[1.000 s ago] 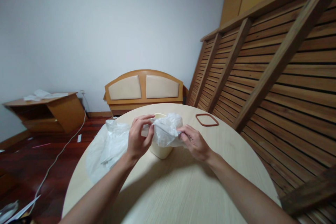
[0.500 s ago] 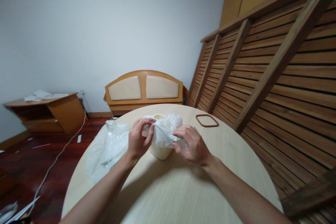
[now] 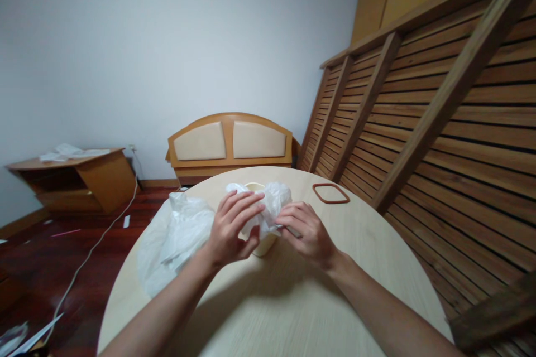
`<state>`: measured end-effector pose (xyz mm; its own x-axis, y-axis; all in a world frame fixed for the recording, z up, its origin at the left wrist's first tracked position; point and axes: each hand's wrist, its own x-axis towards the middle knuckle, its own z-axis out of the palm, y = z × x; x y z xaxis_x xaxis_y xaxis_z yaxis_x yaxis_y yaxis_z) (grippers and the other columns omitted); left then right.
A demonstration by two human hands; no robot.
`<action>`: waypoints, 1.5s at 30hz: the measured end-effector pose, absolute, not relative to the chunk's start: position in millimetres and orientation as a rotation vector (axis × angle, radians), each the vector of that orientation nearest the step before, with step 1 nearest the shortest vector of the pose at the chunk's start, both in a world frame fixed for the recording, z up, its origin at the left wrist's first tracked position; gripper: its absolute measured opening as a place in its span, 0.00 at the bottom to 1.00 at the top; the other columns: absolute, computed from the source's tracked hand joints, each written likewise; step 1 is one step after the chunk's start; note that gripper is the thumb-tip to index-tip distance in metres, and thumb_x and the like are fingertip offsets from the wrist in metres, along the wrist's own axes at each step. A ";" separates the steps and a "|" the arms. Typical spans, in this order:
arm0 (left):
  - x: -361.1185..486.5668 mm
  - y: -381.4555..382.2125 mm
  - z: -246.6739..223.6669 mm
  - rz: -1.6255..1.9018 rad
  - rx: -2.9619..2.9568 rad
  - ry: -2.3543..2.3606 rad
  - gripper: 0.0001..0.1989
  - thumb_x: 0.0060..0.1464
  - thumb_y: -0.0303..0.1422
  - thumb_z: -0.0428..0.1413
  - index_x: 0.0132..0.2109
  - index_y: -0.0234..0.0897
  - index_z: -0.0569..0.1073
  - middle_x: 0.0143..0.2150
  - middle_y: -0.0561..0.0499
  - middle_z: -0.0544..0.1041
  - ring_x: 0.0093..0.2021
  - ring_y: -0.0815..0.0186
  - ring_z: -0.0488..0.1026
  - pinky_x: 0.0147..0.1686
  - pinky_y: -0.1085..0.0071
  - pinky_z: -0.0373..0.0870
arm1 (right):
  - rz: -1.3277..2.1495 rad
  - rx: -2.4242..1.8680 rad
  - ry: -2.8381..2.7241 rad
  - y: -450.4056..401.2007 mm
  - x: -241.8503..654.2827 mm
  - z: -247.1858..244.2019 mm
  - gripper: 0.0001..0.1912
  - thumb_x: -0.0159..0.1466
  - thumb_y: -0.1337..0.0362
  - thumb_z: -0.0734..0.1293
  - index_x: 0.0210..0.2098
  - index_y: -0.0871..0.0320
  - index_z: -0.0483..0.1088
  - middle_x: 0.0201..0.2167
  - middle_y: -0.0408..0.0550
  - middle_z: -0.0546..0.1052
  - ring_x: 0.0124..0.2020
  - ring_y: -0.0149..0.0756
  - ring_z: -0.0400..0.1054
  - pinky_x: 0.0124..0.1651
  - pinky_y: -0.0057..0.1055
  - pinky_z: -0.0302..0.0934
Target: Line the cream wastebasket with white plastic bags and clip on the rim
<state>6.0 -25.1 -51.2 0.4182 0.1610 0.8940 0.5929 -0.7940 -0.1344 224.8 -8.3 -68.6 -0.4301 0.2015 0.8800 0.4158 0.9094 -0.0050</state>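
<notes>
A crumpled white plastic bag (image 3: 277, 196) lies over the mouth of a cream-coloured bin (image 3: 264, 246), which stands on the round table. My left hand (image 3: 234, 228) is at the bin's near left side, fingers stretched out across the bag and thumb apart. On the right, my right hand (image 3: 305, 232) pinches the bag's edge between thumb and fingers. Most of the bin is hidden behind the hands and the plastic. To the left, more white plastic bags (image 3: 186, 234) lie loosely on the table, partly behind my left forearm.
A brown rounded-square ring (image 3: 330, 193) lies on the round pale table (image 3: 355, 279), right of the bin. Wooden slatted panels (image 3: 419, 139) lean along the right side. A headboard (image 3: 229, 142) stands behind the table, and a low cabinet (image 3: 100, 178) stands at left.
My left hand has let go of its pinch on the bag and spread its fingers, shifting slightly right over it. My right hand's fingers have drawn closer together on the bag's edge.
</notes>
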 end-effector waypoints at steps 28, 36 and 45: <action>12.3 19.4 3.3 -2.214 -2.181 -1.409 0.09 0.55 0.37 0.57 0.36 0.35 0.75 0.32 0.50 0.79 0.31 0.67 0.73 0.31 0.74 0.68 | 0.193 -0.820 -1.906 31.2 259.5 16.3 0.18 0.60 0.67 0.69 0.50 0.54 0.72 0.38 0.46 0.80 0.34 0.36 0.74 0.37 0.31 0.68; 9.4 24.7 3.0 -2.053 -2.431 -1.434 0.11 0.52 0.34 0.56 0.39 0.35 0.80 0.36 0.47 0.83 0.34 0.64 0.77 0.33 0.72 0.71 | 0.296 -1.024 -1.855 49.4 270.5 11.5 0.14 0.63 0.57 0.68 0.44 0.57 0.75 0.36 0.48 0.80 0.34 0.37 0.73 0.36 0.31 0.66; 9.0 29.2 -2.7 -2.059 -2.379 -1.487 0.13 0.51 0.31 0.52 0.39 0.34 0.80 0.32 0.49 0.82 0.28 0.66 0.74 0.26 0.75 0.67 | 0.487 -0.982 -1.854 50.8 284.7 15.0 0.20 0.65 0.50 0.62 0.29 0.59 0.74 0.25 0.45 0.76 0.26 0.33 0.68 0.27 0.27 0.60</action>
